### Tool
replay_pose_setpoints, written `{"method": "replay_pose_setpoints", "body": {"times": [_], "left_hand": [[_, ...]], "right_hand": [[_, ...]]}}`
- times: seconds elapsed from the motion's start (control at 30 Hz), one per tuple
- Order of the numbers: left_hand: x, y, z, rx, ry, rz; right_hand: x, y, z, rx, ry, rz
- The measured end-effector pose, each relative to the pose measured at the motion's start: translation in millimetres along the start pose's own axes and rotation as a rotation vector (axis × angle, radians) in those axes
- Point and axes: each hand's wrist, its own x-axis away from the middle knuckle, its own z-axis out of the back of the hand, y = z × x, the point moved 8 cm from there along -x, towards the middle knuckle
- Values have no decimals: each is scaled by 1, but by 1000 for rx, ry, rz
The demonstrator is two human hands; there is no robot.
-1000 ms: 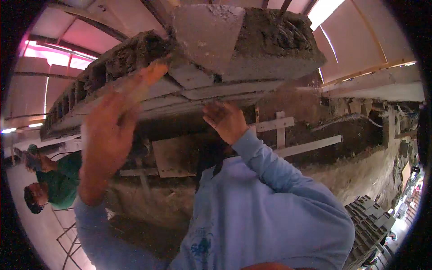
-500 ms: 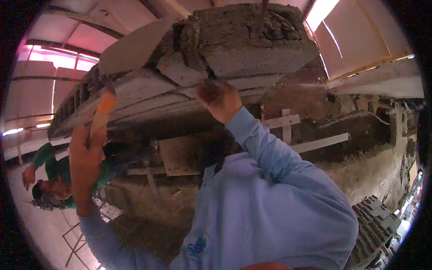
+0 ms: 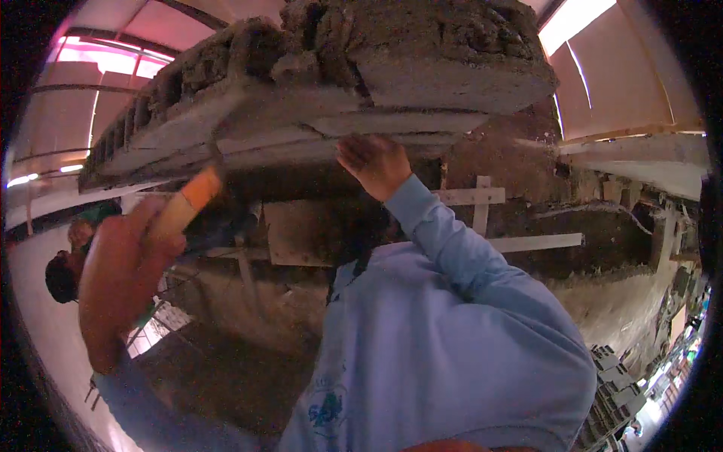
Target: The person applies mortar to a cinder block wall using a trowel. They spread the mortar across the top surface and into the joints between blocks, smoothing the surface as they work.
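Note:
My left hand [image 3: 128, 264], at the left, grips the wooden handle [image 3: 184, 207] of a tool, orange toward its far end; its head is blurred against the masonry. Above it runs a long, rough, mortar-covered masonry ledge [image 3: 444, 79] with pale grooved courses along its face. My right hand [image 3: 373, 166] is at the lower edge of this ledge, fingers stretched and slightly bent with nothing visible in them; I cannot tell whether they touch it.
A co-worker [image 3: 64, 271] is partly hidden at the left, behind my left hand. Pale crossed boards [image 3: 482, 207] lie right of my right hand. Grey stacked pieces [image 3: 614, 392] stand at the lower right. A pale beam [image 3: 633, 158] runs along the upper right.
My left hand has moved down and leftward with the tool. My right hand has shifted slightly up. A pale flat patch earlier seen over the ledge's top no longer shows there. The co-worker has shifted.

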Motion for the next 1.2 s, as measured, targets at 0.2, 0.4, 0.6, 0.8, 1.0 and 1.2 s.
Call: {"method": "replay_pose_setpoints", "body": {"times": [0.2, 0.4, 0.6, 0.8, 1.0, 1.2], "left_hand": [[28, 5, 39, -196, 132, 67], [24, -54, 103, -122, 206, 187], [37, -42, 127, -184, 316, 340], [5, 30, 88, -37, 446, 72], [22, 58, 77, -331, 555, -3], [4, 9, 83, -392, 473, 80]], "right_hand": [[10, 10, -6, -682, 139, -187], [17, 24, -13, -743, 135, -242], [10, 7, -7, -799, 147, -230], [5, -35, -1, -421, 94, -76], [-35, 16, 37, 38, -125, 323], [-23, -43, 0, 1322, 93, 801]]}}
